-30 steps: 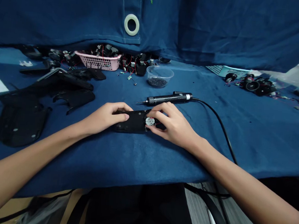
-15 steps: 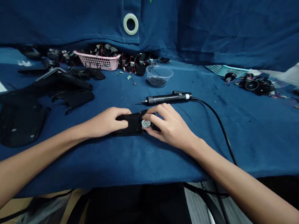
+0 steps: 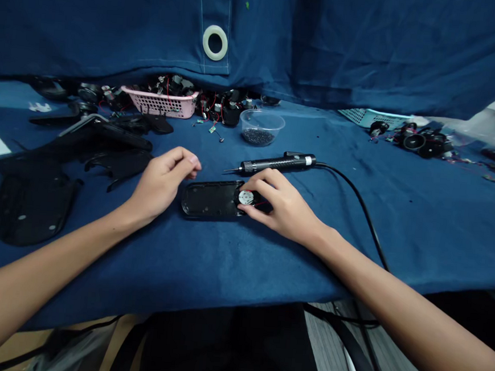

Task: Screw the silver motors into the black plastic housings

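A long black plastic housing [image 3: 210, 199] with rounded corners lies flat on the blue cloth in front of me, its hollow side up. At its right end my right hand [image 3: 286, 206] pinches a small round motor [image 3: 246, 197] with a white face between thumb and fingers. A bit of red wire shows under that hand. My left hand [image 3: 162, 181] is raised just left of the housing, apart from it, fingers curled in and nothing visible in them. Behind the housing lies a black electric screwdriver [image 3: 277, 164], its bit pointing left.
A clear tub [image 3: 262, 128] of small dark screws stands beyond the screwdriver. Black plastic shells [image 3: 36, 203] are piled at left. A pink basket [image 3: 163, 104] and a teal basket [image 3: 379, 119] with wired parts stand at the back. The screwdriver's cable [image 3: 360, 203] runs down the right.
My left hand has let go of the housing and moved up and left, its fingers curling. My right hand stays at the motor on the housing's right end.
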{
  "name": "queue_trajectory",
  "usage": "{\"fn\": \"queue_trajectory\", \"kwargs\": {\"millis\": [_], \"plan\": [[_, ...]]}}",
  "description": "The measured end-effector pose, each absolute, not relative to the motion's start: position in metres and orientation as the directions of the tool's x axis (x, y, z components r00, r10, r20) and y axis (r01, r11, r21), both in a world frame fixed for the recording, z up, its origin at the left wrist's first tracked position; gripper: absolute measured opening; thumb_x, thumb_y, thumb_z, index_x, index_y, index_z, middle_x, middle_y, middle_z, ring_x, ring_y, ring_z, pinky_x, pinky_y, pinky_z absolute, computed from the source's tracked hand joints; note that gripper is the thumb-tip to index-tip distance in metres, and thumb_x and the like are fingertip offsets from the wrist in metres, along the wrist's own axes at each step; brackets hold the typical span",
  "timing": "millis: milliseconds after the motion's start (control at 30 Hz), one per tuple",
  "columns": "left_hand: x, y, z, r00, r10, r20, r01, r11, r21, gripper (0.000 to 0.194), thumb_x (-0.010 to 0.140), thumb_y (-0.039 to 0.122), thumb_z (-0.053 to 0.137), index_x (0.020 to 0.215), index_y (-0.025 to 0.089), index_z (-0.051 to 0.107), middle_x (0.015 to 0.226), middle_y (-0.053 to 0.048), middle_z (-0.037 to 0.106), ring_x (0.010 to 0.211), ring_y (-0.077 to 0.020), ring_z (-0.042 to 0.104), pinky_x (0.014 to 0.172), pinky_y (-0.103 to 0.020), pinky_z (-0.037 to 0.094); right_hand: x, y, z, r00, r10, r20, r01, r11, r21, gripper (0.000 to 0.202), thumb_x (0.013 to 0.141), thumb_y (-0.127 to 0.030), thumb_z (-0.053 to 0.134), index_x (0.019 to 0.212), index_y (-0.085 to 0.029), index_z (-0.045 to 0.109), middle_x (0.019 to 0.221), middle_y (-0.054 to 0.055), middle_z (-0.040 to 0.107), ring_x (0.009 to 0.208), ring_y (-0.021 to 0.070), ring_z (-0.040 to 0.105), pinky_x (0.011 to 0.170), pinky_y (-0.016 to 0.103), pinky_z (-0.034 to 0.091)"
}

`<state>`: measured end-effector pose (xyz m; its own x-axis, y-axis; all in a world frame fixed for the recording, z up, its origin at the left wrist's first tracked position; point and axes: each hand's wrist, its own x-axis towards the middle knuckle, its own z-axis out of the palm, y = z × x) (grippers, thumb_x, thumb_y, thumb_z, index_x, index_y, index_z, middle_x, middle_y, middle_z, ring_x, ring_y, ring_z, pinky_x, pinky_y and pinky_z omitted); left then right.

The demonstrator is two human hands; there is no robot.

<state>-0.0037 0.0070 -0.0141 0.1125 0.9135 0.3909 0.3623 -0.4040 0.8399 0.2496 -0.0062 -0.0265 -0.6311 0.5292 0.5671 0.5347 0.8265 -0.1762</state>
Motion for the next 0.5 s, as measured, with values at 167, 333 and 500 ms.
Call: {"fn": "queue_trajectory", "kwargs": {"millis": [167,333,500], "plan": [[-0.005,0.003,-0.014,0.069,0.820,0.568,0.531,-0.513,0.675,0.027,0.099,0.033,0.042,0.093,0.019,0.065,0.081,-0.001,0.063,0.080,-0.0141,0.059,0.078,-0.027,0.045,0.250,-0.004,-0.028,-0.580,0.603,0.548,0.561,0.783,-0.268,0.020,0.091,-0.033,0.060,0.103,-0.017,0.057,0.105,0.010,0.059,0.099,0.0209,0.057,0.090,0.036,0.049],[-0.004,-0.004,-0.013,0.333,0.716,0.614,0.619,-0.657,0.431,0.031,0.097,0.025,0.044,0.124,0.020,0.057,0.113,-0.005,0.063,0.107,-0.0193,0.057,0.099,-0.036,0.043,0.250,-0.002,-0.029,-0.510,0.706,0.492,0.601,0.701,-0.383,0.020,0.089,-0.033,0.064,0.099,-0.016,0.059,0.100,0.007,0.059,0.088,0.0166,0.059,0.082,0.031,0.050],[-0.006,0.001,-0.016,0.618,0.599,0.509,0.615,-0.772,0.161,0.047,0.092,0.042,0.057,0.133,0.020,0.051,0.133,-0.010,0.057,0.128,-0.0271,0.048,0.108,-0.047,0.036,0.250,0.001,-0.031,-0.493,0.745,0.450,0.585,0.666,-0.462,0.021,0.089,-0.034,0.064,0.100,-0.016,0.062,0.098,0.005,0.060,0.083,0.0148,0.058,0.078,0.028,0.048]]}}
